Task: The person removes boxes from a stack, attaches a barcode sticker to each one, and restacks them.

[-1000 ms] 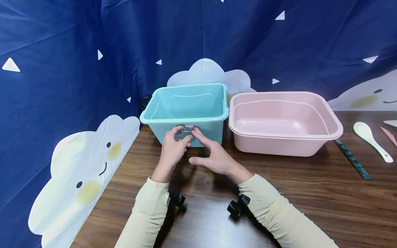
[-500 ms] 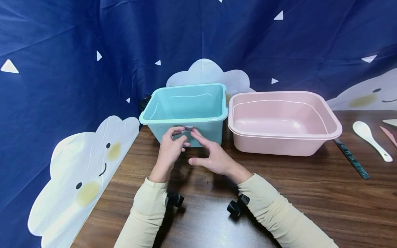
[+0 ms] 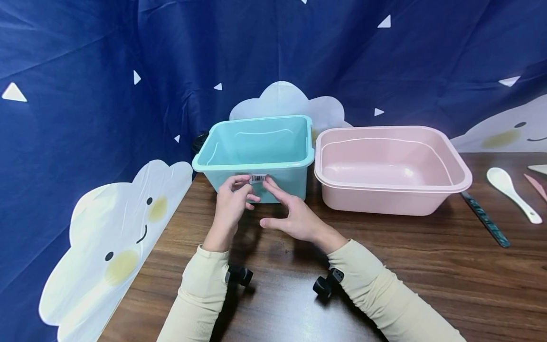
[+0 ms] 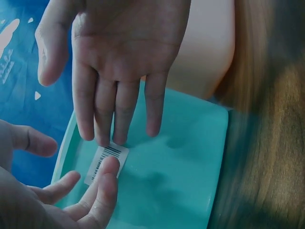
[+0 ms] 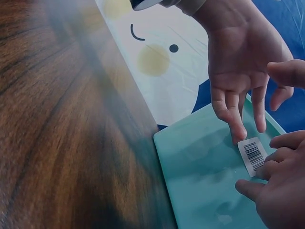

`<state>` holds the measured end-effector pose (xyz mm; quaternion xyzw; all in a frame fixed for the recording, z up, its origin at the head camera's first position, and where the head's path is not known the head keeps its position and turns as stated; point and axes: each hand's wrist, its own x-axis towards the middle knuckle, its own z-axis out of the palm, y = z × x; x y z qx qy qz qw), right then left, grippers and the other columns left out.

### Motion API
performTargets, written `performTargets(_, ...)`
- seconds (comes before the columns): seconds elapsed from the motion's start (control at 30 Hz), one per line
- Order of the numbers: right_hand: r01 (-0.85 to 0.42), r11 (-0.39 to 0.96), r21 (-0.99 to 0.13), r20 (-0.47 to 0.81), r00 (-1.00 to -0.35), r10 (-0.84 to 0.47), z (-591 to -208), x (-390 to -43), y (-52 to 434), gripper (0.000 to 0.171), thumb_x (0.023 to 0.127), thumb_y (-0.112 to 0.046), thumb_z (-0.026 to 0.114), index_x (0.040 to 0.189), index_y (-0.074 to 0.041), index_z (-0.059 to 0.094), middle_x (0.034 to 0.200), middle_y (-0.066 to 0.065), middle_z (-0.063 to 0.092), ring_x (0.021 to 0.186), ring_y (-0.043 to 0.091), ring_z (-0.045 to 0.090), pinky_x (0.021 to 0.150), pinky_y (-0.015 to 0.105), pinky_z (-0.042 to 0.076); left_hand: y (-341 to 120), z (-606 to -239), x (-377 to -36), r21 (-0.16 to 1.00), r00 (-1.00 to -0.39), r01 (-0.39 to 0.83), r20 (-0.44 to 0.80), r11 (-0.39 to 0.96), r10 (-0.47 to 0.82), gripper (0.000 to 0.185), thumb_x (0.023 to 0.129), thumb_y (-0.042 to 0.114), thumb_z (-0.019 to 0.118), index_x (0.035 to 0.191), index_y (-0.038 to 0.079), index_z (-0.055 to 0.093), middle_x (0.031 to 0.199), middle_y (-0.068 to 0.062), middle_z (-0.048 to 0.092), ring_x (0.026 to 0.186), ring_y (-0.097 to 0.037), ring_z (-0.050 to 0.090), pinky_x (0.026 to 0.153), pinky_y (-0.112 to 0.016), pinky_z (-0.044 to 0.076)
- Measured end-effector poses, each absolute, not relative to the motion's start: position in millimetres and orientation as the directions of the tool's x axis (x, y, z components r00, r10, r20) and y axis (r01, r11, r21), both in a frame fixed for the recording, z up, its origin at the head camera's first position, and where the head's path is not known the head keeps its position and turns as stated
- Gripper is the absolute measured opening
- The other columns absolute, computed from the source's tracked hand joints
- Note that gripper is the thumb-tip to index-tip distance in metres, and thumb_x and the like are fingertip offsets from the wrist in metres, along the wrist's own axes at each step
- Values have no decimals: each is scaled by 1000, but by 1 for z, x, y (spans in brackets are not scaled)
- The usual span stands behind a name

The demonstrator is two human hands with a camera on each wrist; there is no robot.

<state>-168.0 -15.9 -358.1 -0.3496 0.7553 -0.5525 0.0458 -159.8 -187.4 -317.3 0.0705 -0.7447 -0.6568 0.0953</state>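
A teal plastic bin (image 3: 260,142) stands on the table, a white barcode sticker (image 3: 258,178) on its front wall just under the rim. My left hand (image 3: 229,203) is at the sticker's left side, fingers loosely bent and holding nothing; its fingertips are near or on the sticker's edge. From the right, my right hand (image 3: 297,219) reaches toward the sticker with fairly straight fingers, thumb held apart. In the left wrist view both hands flank the sticker (image 4: 110,155). The right wrist view shows the sticker (image 5: 252,155) lying flat, with the right fingertips close to its edge.
Right of the teal bin stands a pink basin (image 3: 386,202). Farther right lie a dark patterned handle (image 3: 487,221), a white spoon (image 3: 513,194) and a pink utensil (image 3: 536,186), partly cut off. A blue curtain (image 3: 192,47) with clouds hangs behind and along the left.
My left hand has shifted slightly left, uncovering more of the barcode sticker. The right hand, teal bin and pink basin have stayed in place.
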Motion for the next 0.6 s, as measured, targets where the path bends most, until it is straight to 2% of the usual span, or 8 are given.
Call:
performTargets(0.1,-473,142,-870,315,-752,-579,-358,-168,-16,83,88,-16,76,157,-5,32,168,6,21,154,26,24,124,52,24,-187,-317,-160,992,-971,13,43,126,-234,42,86,-1,50,127,-6,58,115,-26,62,61,-9,66,53,-23,52)
performTargets(0.37,-475,144,-868,316,-754,-576,-357,-167,-17,83,89,-15,76,157,-4,31,168,7,20,153,29,25,123,53,25,-189,-317,-160,981,-977,-24,18,193,-212,47,85,3,51,131,-4,58,135,-21,56,68,-10,67,55,-24,53)
performTargets(0.6,-475,130,-870,325,-752,-574,-356,-165,-17,83,88,-14,76,157,-3,31,168,10,21,153,30,26,123,53,26,-191,-318,-162,980,-983,-28,9,196,-183,48,86,3,51,133,-5,56,135,-22,58,65,-9,68,56,-24,54)
